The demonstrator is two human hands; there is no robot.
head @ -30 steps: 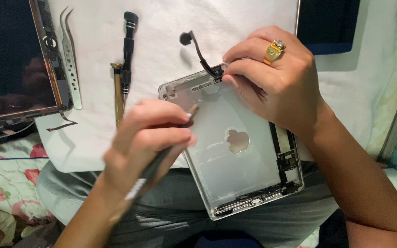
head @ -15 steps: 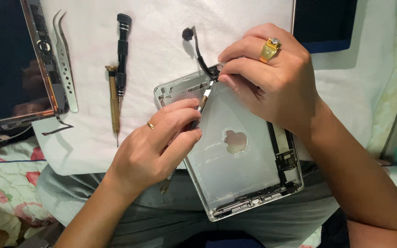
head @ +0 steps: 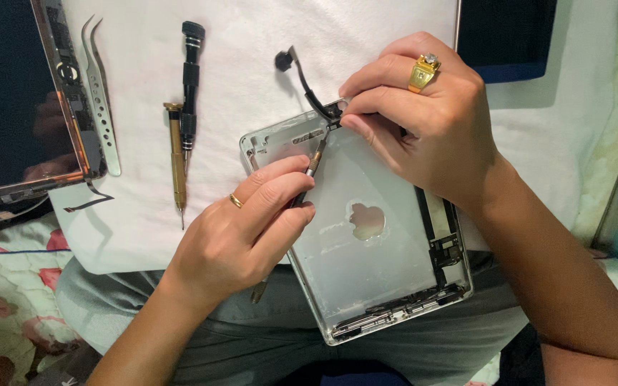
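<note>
A bare silver tablet housing (head: 366,236) is seen lying inner side up across the lap, its upper part on a white cloth (head: 252,64), its lower edge over grey trousers (head: 180,336).

The left hand (head: 241,232) is closed around a thin screwdriver (head: 302,189), gripped pen-fashion; the tip is set at the housing's upper edge, just below the right hand's fingertips. The handle end is seen protruding under the palm.

The right hand (head: 423,118) is pinched on a small black part at the housing's top edge, where a black flex cable (head: 302,78) is attached. The cable is curved up and left onto the cloth and ends in a round black piece. A gold ring is worn on this hand.

Left of the housing, well apart from it, a brass-coloured driver (head: 177,154) and a black driver (head: 191,86) are laid side by side, touching or nearly so. Further left, curved tweezers (head: 101,100) are laid just beside the edge of a dark screen panel (head: 8,100).

Open cloth is noted between the drivers and the housing's left edge. A second dark panel (head: 506,36) is seen at the upper right, behind the right hand.
</note>
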